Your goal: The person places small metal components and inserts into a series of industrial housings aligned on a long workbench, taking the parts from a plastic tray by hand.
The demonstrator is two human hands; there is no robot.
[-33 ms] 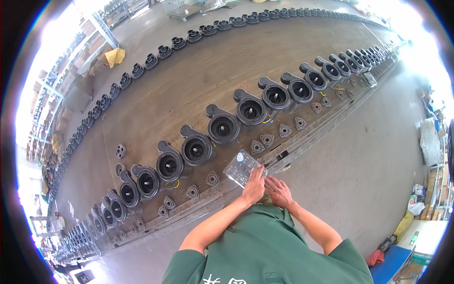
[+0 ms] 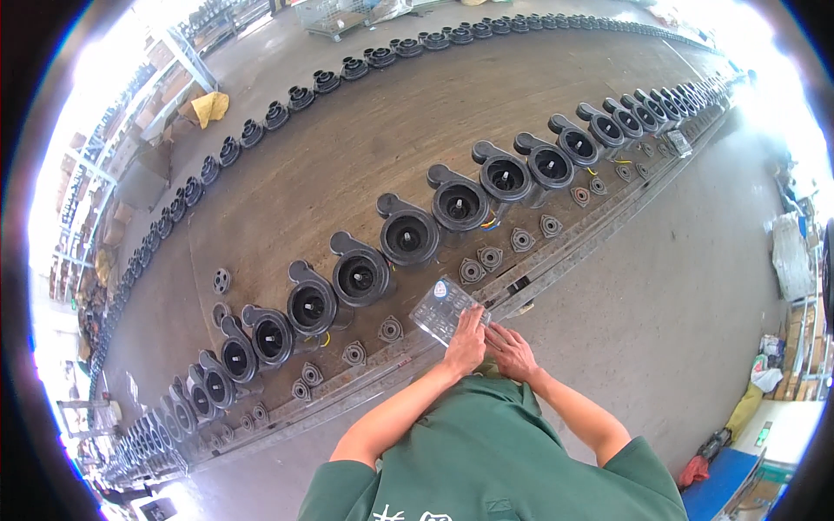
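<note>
A flat, clear plastic box [image 2: 434,314] with a small round blue-and-white sticker lies tilted in front of me, by the bench edge. Its right end is under the fingers of my left hand [image 2: 466,347], pressed together on it; the thumb is hidden. Against the box's near right corner are the bent fingers of my right hand [image 2: 514,354], close beside the left. What the box contains is too small to make out. Past it stands a row of black round pump-like housings [image 2: 408,236], each with a side outlet and a metal shaft inside.
Several grey flanged metal rings [image 2: 391,328] lie between the housings and a long metal rail [image 2: 556,273]. Another curved line of black parts [image 2: 302,97] stands farther off. Shelves [image 2: 113,165] rise at the left; a blue surface [image 2: 721,484] is at lower right.
</note>
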